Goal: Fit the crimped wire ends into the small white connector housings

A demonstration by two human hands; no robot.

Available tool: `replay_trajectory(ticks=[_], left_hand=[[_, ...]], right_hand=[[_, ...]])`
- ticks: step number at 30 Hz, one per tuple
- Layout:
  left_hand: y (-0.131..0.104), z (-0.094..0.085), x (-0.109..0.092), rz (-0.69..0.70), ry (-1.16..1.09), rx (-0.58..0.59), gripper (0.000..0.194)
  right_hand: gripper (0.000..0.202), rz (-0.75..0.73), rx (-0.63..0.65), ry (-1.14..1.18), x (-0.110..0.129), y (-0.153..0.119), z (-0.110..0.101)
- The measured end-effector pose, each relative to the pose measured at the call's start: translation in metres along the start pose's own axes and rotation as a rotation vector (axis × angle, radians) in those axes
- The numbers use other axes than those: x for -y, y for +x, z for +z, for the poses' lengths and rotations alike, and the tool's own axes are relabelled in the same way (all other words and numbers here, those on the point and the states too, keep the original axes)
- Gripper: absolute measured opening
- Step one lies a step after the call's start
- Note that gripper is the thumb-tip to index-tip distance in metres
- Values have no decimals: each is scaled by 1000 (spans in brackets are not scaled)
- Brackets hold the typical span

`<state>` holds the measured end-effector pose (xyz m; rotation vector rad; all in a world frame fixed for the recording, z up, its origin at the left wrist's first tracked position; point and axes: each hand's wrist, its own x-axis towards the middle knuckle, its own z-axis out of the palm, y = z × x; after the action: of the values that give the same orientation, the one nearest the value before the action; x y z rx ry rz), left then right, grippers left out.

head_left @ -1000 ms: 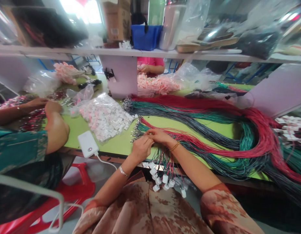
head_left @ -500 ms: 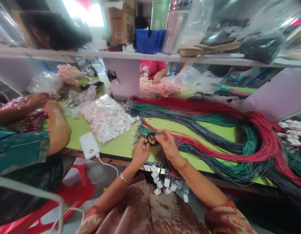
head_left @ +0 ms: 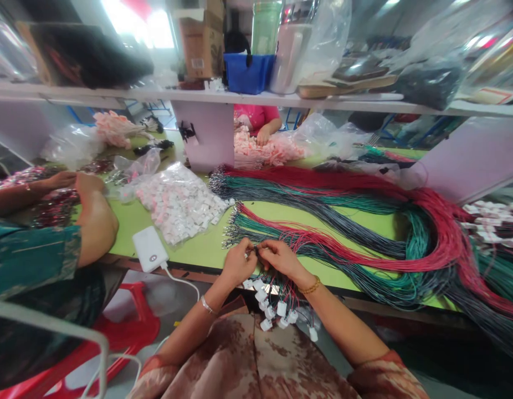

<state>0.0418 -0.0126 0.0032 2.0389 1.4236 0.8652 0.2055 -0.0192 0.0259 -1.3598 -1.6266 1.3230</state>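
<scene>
My left hand [head_left: 239, 261] is closed in a pinch at the table's front edge, and a small pale tip shows at its fingers. Against it, fingertip to fingertip, my right hand [head_left: 279, 258] is closed too. A dark edge shows between the fingertips; the roll of black tape seen a moment ago is mostly hidden there. Thin wires with white connectors [head_left: 281, 308] hang below both hands over the edge, their upper ends running up to the fingers. Just behind lies a bundle of red, green and black wires [head_left: 306, 235] with bare metal terminals [head_left: 234, 224].
A clear bag of white connectors [head_left: 177, 205] and a white power bank [head_left: 149, 249] with a cable lie to the left. A co-worker's arm [head_left: 94, 216] rests at far left. Another person's hand [head_left: 263, 136] works behind the divider. A loaded shelf [head_left: 157, 97] spans the back.
My hands have come closer together, and the right hand has turned over and dropped slightly. The ring of black tape, plain before, is now mostly covered by fingers.
</scene>
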Motion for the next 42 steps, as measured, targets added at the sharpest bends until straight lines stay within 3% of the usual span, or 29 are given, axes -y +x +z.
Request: replay_trajectory(ticks=[6,14,18,27,31,33,34,36,37,38,39,42], left_hand=[[1,2,3,-117,-191,-79,19],[-1,10,4,-52,-232,-134,13],[-2,11,6,-50,-269,-132,13],[0,16,12,-130,-316,-113,13],[-5,21,10,-152,-307,-71,14],[-3,22,10,-172,-258,-87,14],[-1,22,11,-187,-225,-111,14],[5,21,12,-206,-167,-153,14],[7,21,13,-201,-150,-156,12],[8,22,13,-180,-140,-144,10],[8,22,12,-146,-132,-131,6],[0,25,6,-5,-78,-111,13]], right_hand=[[15,62,38,-17,-8,3,7],[11,65,-27,2,-12,15,10],[14,116,11,6,-16,18,12],[15,-71,-20,-519,-1,7,12],[10,-97,35,-567,8,-5,5],[9,-97,222,-483,17,-23,5],[9,-113,385,-415,24,-35,6],[11,-235,841,-247,39,-56,6],[15,-293,905,-204,47,-62,5],[20,-324,883,-185,53,-62,1],[26,-320,774,-183,57,-56,-5],[43,-290,94,-382,51,-8,-39]])
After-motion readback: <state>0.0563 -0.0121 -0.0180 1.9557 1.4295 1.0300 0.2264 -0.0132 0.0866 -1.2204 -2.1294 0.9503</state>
